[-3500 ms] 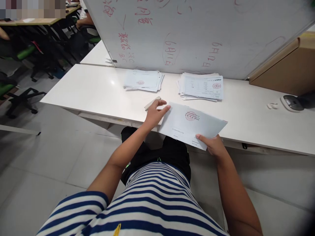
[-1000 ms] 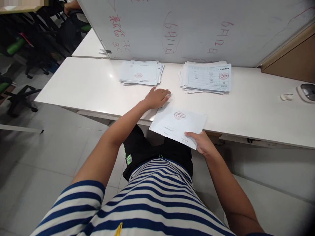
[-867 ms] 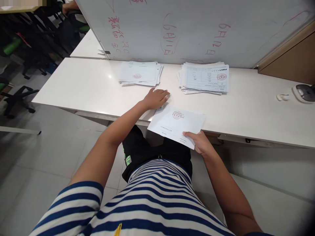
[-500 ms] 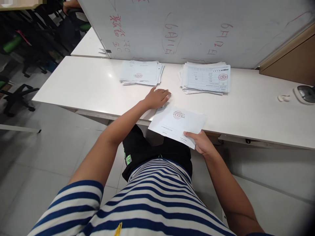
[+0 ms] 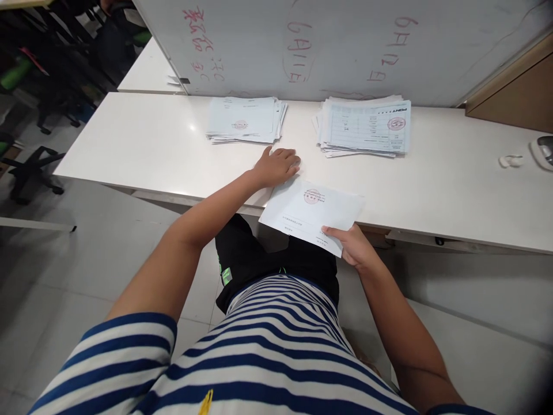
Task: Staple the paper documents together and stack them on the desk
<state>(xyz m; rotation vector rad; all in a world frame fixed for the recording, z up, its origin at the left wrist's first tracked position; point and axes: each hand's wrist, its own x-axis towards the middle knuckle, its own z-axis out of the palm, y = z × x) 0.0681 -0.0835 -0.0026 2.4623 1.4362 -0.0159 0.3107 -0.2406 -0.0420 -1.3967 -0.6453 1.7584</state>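
My right hand (image 5: 356,248) pinches a white printed paper (image 5: 298,210) by its near right corner, thumb on top. The paper bears a round red stamp and hangs partly over the table's front edge. Whether it is one sheet or several, I cannot tell. My left hand (image 5: 277,167) lies palm down by the paper's far left corner, fingers stretched out on the white table (image 5: 151,144). Just beyond it is a stack of papers (image 5: 242,120) with a red stamp on the top sheet. Farther right lies another stack (image 5: 367,128), topped by a bluish stamped form.
A whiteboard (image 5: 345,46) with red handwriting stands along the table's back edge. At the right are a brown panel (image 5: 514,98), a small white object (image 5: 511,161) and a grey-and-white device (image 5: 543,153). Office chairs (image 5: 41,170) stand on the floor at left.
The view has shifted slightly, so the stacks and whiteboard sit higher in the picture. Both hands and the held paper keep nearly the same pose.
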